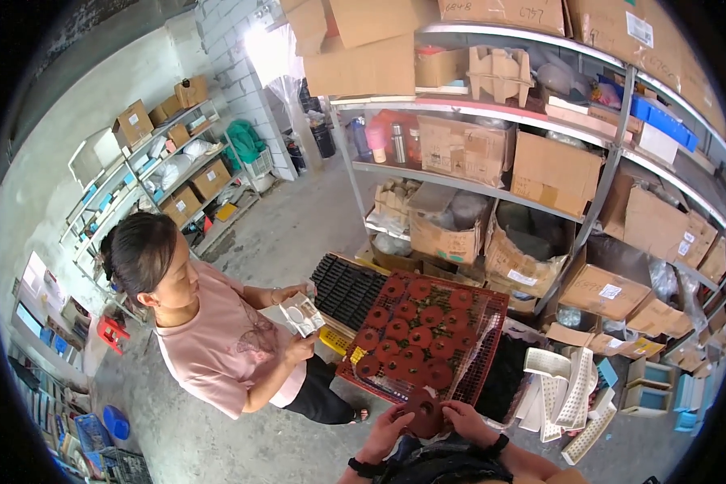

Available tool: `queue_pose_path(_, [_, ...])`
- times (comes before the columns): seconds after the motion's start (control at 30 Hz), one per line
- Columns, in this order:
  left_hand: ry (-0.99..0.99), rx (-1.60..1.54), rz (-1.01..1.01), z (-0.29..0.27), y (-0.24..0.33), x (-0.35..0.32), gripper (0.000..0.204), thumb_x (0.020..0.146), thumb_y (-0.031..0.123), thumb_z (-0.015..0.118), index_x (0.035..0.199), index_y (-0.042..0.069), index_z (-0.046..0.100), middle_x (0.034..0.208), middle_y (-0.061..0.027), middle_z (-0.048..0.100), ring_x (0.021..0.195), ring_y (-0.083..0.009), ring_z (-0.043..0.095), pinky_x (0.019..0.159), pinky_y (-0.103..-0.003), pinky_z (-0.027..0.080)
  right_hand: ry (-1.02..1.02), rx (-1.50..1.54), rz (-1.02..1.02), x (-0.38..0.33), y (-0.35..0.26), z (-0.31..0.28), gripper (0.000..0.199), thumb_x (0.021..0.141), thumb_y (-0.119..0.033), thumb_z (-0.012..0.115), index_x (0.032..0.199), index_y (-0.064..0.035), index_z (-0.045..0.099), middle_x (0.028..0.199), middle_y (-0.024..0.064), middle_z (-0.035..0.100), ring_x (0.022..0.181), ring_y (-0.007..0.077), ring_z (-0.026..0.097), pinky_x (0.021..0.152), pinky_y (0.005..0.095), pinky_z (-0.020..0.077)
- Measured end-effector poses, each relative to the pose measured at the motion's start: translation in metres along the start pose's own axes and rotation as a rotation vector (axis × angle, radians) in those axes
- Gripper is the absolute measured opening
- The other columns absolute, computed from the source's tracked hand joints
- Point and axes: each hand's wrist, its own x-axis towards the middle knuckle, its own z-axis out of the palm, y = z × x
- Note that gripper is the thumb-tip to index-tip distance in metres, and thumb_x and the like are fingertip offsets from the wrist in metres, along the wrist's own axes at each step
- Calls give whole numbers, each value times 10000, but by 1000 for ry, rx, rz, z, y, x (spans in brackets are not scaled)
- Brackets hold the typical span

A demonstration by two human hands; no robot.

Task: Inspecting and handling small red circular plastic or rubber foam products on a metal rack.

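Down at the lower centre of the frame, I watched the left hand (389, 429) and the right hand (466, 419) both closed on a dark red disc (424, 413), just below the red wire tray (492, 339) of matching discs. Brown cartons (555, 171) with white rectangular labels filled the shelves at upper right. At left, a co-worker held a white moulded package (301, 314).

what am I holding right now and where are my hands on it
A dark red round disc with a centre hole, held by its rim: left hand on its left edge, right hand on its right.
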Motion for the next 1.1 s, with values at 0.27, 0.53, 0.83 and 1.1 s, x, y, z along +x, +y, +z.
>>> queue_pose_path(0.27, [-18,15,-16,-2,-3,1,447,927,163,671,1302,-17,509,1099,-59,630,919,-110,611,740,-245,497,-23,-108,-124,1,12,2,332,968,-226,612,1176,32,591,1027,87,665,912,135,622,786,292,514])
queue_pose_path(0.53, [-80,-48,-17,-2,-6,2,429,944,150,642,1313,-23,509,1147,-76,630,993,-140,621,815,-266,517,-39,-83,-85,-8,-9,-3,324,959,-230,624,1154,27,594,1004,69,667,868,122,629,742,281,523])
queue_pose_path(0.83, [-113,95,17,-2,-9,3,436,945,129,623,1346,2,506,1210,-81,622,1058,-180,609,934,-339,498,-143,57,-22,-20,-27,-4,631,844,-463,732,1191,32,551,1065,130,636,952,209,624,835,342,503])
queue_pose_path(1.1, [-74,104,27,-4,-16,3,435,918,125,665,1309,-12,535,1187,-70,627,1033,-144,593,913,-290,481,-236,85,-84,-23,-29,-2,610,818,-478,756,1169,-16,567,1071,99,633,950,173,605,859,328,484])
